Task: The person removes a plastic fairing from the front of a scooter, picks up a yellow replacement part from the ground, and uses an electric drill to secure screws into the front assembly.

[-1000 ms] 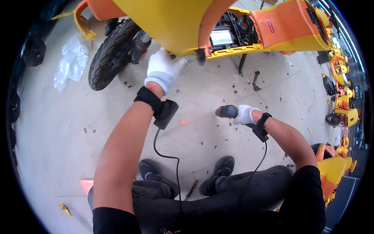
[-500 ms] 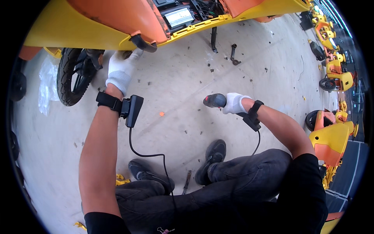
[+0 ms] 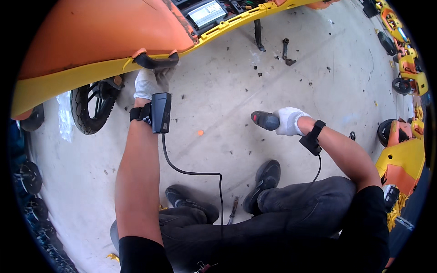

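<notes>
Showing part-done work (judged from layout alone) on an orange-&-yellow vehicle shell [image 3: 109, 32], located upper L of view, above & beyond the L hand [image 3: 150, 83]. Saw an uncovered bay in it, w/ a silver-white box [image 3: 207, 14] & dark wiring exposed; counted that opening-up as done. Saw a curved dark bar [image 3: 157, 62] at the shell's lower edge, & a black-tyred wheel [image 3: 93, 107] partly hidden below; judged work around the bar as prob. unfinished, but could not settle its state, loose or fixed. Noted small dark bits [image 3: 255, 68] strewn over the floor, poss. fasteners, plus a crank-shaped arm [image 3: 287, 53] lying near the stand leg [image 3: 258, 35].

Fingers, R: clenched the white-gloved R hand [image 3: 287, 121] round a dark power tool [image 3: 265, 120], w/ no gap visible btwn fingers & palm; pointed the tool's rounded end L, well apart from the shell. Judged the tool as not in use on the shell at that instant.

Fingers, L: placed the gloved hand up under the bar, apparently touching, w/ fingers partly behind it. Could not tell opening or firmness of hold, b/c of fingertips hidden from view.

Also recorded a slim hand tool [image 3: 233, 210] on the floor btwn the shoes [image 3: 267, 175], untouched by either hand.
</notes>
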`<action>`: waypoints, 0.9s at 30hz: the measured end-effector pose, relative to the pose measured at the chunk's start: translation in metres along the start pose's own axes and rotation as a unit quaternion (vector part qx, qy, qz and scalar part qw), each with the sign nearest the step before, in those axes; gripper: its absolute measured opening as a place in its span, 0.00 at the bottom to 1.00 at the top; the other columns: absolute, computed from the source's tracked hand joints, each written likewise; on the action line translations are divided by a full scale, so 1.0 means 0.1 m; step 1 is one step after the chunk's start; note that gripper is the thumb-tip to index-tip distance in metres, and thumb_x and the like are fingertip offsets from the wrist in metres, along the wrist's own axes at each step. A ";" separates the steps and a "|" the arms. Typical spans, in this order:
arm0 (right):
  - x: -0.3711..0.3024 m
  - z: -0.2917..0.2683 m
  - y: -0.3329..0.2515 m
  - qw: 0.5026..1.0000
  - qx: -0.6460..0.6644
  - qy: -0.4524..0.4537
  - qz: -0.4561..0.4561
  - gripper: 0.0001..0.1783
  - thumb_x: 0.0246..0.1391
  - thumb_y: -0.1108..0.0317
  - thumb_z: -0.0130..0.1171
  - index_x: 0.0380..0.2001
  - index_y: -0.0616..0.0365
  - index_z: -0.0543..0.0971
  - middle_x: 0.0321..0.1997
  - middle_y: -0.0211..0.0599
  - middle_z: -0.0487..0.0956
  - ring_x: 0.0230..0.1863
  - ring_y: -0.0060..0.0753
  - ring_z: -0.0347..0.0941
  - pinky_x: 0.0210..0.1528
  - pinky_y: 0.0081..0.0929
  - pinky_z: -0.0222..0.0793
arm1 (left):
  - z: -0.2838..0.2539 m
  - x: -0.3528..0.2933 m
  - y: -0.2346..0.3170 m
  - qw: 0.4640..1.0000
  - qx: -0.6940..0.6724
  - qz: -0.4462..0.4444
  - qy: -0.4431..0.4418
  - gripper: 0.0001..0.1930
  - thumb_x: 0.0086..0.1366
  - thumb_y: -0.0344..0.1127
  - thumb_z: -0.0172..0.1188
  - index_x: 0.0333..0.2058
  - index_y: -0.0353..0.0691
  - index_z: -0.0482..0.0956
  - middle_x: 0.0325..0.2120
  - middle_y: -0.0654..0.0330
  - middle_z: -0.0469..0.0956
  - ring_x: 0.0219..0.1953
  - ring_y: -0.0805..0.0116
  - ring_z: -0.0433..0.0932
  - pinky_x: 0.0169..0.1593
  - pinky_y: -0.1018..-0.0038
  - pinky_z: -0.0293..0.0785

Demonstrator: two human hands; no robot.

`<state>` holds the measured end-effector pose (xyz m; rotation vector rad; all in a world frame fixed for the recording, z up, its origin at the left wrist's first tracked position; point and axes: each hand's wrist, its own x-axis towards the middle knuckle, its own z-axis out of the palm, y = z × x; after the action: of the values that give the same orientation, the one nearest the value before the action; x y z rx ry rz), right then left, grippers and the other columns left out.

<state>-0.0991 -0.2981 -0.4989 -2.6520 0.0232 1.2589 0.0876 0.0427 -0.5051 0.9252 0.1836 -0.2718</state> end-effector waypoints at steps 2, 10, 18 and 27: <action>0.01 0.02 0.02 1.000 -0.011 0.007 -0.013 0.15 0.43 0.67 0.57 0.34 0.60 0.84 0.33 0.54 0.83 0.38 0.55 0.82 0.42 0.42 0.77 | 0.00 0.00 0.03 0.999 -0.029 -0.031 0.028 0.22 0.75 0.43 0.53 0.60 0.36 0.66 0.53 0.48 0.75 0.52 0.53 0.80 0.57 0.58 0.83; 0.04 0.07 0.03 1.000 -0.027 -0.013 -0.004 0.15 0.43 0.68 0.57 0.37 0.55 0.85 0.36 0.50 0.84 0.42 0.54 0.81 0.43 0.44 0.76 | -0.01 -0.13 0.30 0.996 -0.027 -0.055 0.072 0.40 0.64 0.55 0.65 0.61 0.27 0.65 0.58 0.39 0.71 0.57 0.45 0.76 0.63 0.57 0.76; 0.03 0.08 -0.03 0.998 -0.054 0.011 -0.029 0.13 0.46 0.69 0.58 0.33 0.62 0.86 0.34 0.54 0.84 0.37 0.55 0.82 0.39 0.43 0.77 | 0.00 -0.13 0.31 0.973 -0.190 -0.120 0.041 0.35 0.60 0.46 0.72 0.60 0.37 0.67 0.58 0.47 0.72 0.55 0.50 0.77 0.64 0.51 0.73; -0.15 0.02 0.37 0.996 0.046 0.029 0.064 0.14 0.43 0.68 0.57 0.32 0.61 0.85 0.32 0.54 0.83 0.36 0.56 0.82 0.39 0.42 0.77 | 0.09 -0.27 -0.66 0.929 0.285 -0.235 0.012 0.18 0.67 0.34 0.57 0.51 0.28 0.73 0.44 0.46 0.81 0.44 0.55 0.82 0.48 0.64 0.82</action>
<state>-0.1136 -0.3347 -0.4948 -2.6432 0.2570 1.1871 0.0420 0.0022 -0.5428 1.4600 0.3613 -0.7870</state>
